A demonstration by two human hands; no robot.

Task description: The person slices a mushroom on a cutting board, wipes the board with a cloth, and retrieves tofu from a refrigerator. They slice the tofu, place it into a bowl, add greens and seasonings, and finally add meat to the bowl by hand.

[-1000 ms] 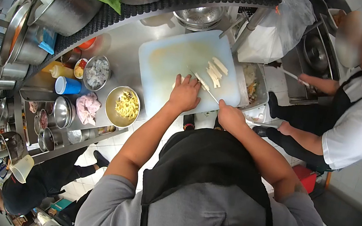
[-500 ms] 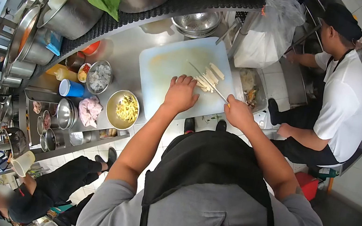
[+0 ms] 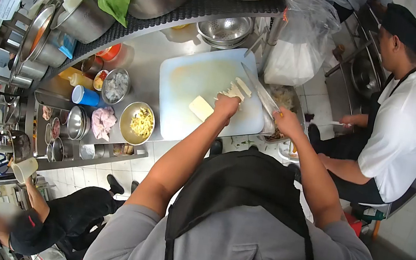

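Head: smooth, pale-yellow block (image 3: 201, 108)

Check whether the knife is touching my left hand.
Apart. The head view shows a visible strip of cutting board between the left hand and the knife.

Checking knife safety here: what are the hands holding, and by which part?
The right hand holds the knife by its handle; whether the left hand grips any pale strips cannot be told.
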